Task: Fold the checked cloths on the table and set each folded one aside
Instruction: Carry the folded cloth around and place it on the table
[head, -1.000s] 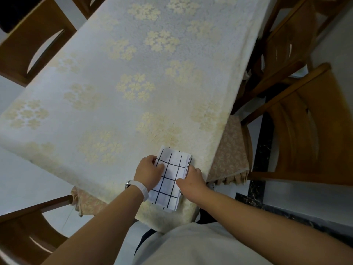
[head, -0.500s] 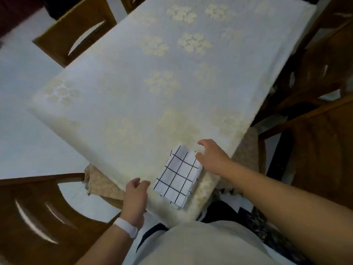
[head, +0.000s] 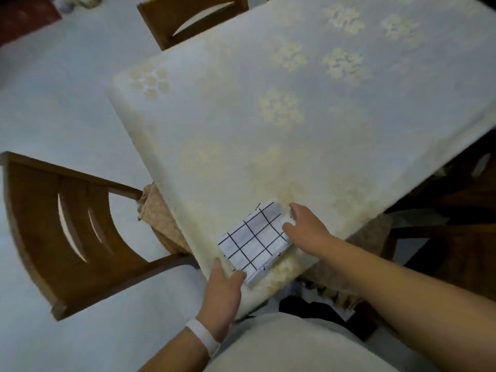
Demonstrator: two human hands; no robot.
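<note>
White cotton-like cloth with a black grid, folded into a small thick rectangle, lies at the near corner of the tabletop.

Half a second ago the left hand hung off the table edge; now its fingers meet the cloth's near corner, loosely curled, though whether they pinch it I cannot tell. The right hand rests half-open against the far side edge, as before. Folding looks done; setting this one aside is likely next. The tabletop wears a pale cream covering with gold flower clusters; brown wooden chairs stand around it. A white band circles the left wrist. No writing or labels are readable.
</note>
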